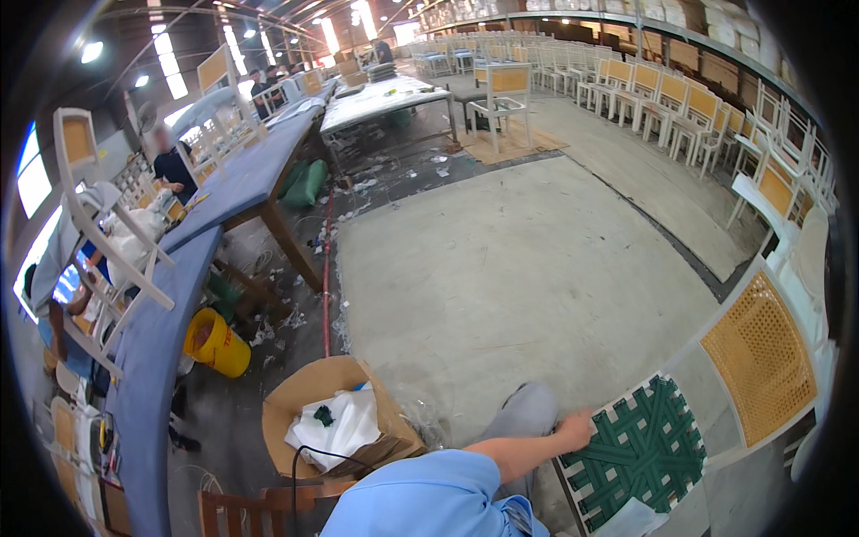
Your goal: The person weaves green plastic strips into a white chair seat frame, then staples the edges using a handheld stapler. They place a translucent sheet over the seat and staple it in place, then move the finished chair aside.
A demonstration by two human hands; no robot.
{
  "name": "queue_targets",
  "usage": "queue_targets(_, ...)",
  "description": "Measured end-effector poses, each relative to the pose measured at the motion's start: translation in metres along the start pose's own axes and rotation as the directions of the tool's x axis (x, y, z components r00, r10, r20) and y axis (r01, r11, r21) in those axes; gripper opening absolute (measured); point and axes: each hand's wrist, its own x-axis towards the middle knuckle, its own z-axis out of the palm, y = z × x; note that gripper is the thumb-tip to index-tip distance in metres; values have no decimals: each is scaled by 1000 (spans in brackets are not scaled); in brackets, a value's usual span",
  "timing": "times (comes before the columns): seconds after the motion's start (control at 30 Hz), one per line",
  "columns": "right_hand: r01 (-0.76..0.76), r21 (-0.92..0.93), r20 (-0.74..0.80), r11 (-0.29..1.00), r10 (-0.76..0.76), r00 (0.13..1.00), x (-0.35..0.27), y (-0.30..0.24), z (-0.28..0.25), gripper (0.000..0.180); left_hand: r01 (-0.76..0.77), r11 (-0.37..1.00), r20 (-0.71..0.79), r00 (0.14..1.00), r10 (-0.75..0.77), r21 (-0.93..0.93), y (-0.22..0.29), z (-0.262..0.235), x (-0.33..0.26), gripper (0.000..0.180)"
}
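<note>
One left hand (pixel 574 432) at one green webbed seat (pixel 642 454); I cannot tell whether its fingers (pixel 586 422) pinch.

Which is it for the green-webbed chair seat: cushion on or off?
Off: the green webbing lies exposed, its interlaced strips plainly visible. A pale cloth hides part of its near edge.

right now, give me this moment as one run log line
left hand: at edge of green-webbed seat | right hand: not in view | cardboard box: open
</note>
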Motion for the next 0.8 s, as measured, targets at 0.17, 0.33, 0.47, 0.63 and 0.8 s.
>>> queue_targets(0.17, 415, -444, 63, 794, -434, 898, 21, 5, -16, 47, -321, 919, 398, 831, 389, -228, 27, -11, -42, 72)
queue_targets(0.33, 418, 150, 432, 896, -440, 788, -72, -84, 53, 34, -18, 705, 438, 771, 461, -709, 4, -28, -94, 70)
queue_targets(0.47, 536, 273, 446, 799, -599, 666, -84, -145, 40, 23, -78, 684, 472, 667, 576, -725, 23, -67, -94, 47)
queue_targets(0.63, 449, 443, 474, 776, -627, 618, -77, -184, 31, 20, -386, 799, 152, 853, 500, -460, 27, -100, -96, 24)
queue_targets(0.8, 392, 505, 438, 769, -620, 651, -92, -180, 13, 37, -487, 761, 86, 817, 571, -428, 48, -151, -99, 21)
